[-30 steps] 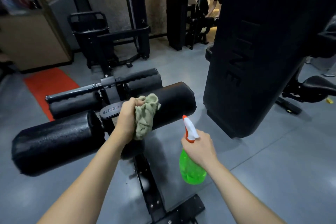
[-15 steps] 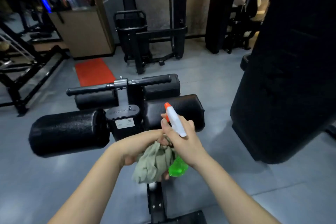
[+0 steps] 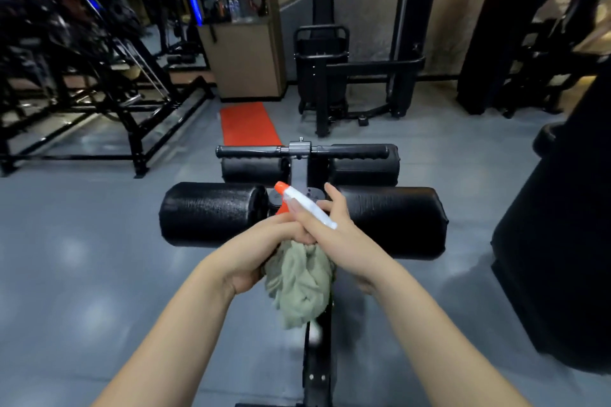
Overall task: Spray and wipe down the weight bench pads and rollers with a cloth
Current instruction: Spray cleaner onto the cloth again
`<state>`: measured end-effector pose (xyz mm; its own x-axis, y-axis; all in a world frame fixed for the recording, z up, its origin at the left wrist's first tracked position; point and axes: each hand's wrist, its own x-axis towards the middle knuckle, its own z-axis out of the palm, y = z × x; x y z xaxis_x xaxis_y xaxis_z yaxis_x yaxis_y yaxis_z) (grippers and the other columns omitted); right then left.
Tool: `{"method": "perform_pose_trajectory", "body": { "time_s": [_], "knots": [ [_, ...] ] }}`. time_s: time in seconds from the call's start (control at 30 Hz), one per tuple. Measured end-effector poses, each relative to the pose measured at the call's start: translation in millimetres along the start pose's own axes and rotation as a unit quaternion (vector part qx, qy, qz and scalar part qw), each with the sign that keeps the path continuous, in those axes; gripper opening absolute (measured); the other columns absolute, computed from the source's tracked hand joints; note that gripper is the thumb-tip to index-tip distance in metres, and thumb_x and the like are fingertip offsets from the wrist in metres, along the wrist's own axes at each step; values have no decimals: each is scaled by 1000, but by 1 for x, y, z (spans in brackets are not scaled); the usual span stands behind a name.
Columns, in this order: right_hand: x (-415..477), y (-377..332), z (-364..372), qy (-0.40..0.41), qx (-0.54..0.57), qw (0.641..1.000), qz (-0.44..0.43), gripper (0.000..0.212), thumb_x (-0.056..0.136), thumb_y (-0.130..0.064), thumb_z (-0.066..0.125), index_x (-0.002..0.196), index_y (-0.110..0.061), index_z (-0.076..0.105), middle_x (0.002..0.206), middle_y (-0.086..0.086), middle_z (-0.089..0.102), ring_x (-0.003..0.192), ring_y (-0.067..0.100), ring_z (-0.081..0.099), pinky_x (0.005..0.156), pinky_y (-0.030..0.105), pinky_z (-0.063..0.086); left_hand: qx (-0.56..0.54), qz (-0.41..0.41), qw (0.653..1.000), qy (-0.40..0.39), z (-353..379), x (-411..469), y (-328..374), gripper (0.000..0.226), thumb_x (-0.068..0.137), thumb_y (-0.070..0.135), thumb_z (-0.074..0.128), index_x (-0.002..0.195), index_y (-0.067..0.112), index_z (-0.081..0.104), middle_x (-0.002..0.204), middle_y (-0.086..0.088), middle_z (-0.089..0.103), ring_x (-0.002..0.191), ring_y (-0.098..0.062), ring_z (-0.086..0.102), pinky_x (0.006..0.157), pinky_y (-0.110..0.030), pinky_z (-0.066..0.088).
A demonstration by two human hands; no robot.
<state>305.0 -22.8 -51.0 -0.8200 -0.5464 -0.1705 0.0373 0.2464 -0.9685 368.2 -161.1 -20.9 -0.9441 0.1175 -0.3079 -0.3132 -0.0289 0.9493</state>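
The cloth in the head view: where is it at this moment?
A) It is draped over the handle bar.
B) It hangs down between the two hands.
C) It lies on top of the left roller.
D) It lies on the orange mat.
B: the cloth hangs below the left hand, which grips its top, beside the right hand holding the spray bottle.

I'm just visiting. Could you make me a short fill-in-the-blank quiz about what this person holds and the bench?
The spray bottle has an ____ nozzle tip. The left hand grips the ____. The bench shows ____ black rollers. Missing words: orange; cloth; four.
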Motion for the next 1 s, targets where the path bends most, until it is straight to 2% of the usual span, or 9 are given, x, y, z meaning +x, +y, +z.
{"method": "perform_pose_trajectory", "body": {
  "time_s": [0.07,0.17,0.27,0.4,0.53,0.63,0.77,0.9,1.0],
  "knots": [
    [-3,0,4,17,46,998,-41,118,54,-97,63,152,-53,12,148,-24,40,140,6,41,117,42,37,24,39,999,15,2,-7,7,40,89,6,61,125,21,70,122,-13,73,115,-27,69,102,-38,51],
    [-9,-6,8,52,101,990,-82,116,47,-101,59,146,-50,27,146,-23,42,136,3,45,117,43,37,-48,86,989,112,-3,-7,23,13,95,15,64,107,12,70,104,-9,76,100,-29,73,89,-39,55],
    [-12,-17,11,51,76,987,-131,110,49,-98,63,144,-55,29,149,-24,37,138,-1,41,117,42,38,-103,113,968,197,-17,2,33,24,95,26,69,114,12,63,105,-17,75,93,-31,72,83,-43,52],
    [-7,-29,30,62,30,979,-194,77,79,-53,81,143,-56,38,150,-19,37,134,-2,47,114,35,43,-130,179,957,188,-15,7,39,21,96,21,70,116,20,62,107,-12,75,104,-31,73,84,-44,59],
    [7,-45,28,161,-4,958,-237,45,83,1,70,117,-28,66,129,-13,67,116,2,63,103,36,53,-170,163,956,177,-29,11,61,51,78,31,69,121,4,62,113,-20,70,103,-35,68,100,-49,52],
    [9,-62,16,245,46,948,-199,27,83,-4,77,102,-22,69,96,-6,76,91,8,73,80,30,60,-106,168,968,156,-34,19,69,50,71,34,65,113,6,65,102,-14,67,94,-31,65,85,-42,51],
    [3,-64,8,367,123,903,-189,20,86,-11,76,102,-20,68,93,-2,76,88,11,73,76,27,60,-73,195,968,143,-40,32,75,21,68,29,58,88,30,65,96,-3,66,94,-25,67,77,-41,52],
    [-16,-60,-17,446,259,841,-165,18,91,-14,70,109,-15,67,95,2,75,88,15,73,79,33,60,-55,222,967,115,-50,44,78,34,74,19,55,107,25,60,113,-25,64,95,-33,70,79,-55,62],
    [-33,-56,-29,489,322,789,-188,27,92,-18,68,119,-11,65,99,3,74,93,17,73,81,34,59,-2,246,964,104,-50,61,73,31,95,9,53,119,28,53,107,-7,66,106,-22,69,94,-57,57]
  ]
}}
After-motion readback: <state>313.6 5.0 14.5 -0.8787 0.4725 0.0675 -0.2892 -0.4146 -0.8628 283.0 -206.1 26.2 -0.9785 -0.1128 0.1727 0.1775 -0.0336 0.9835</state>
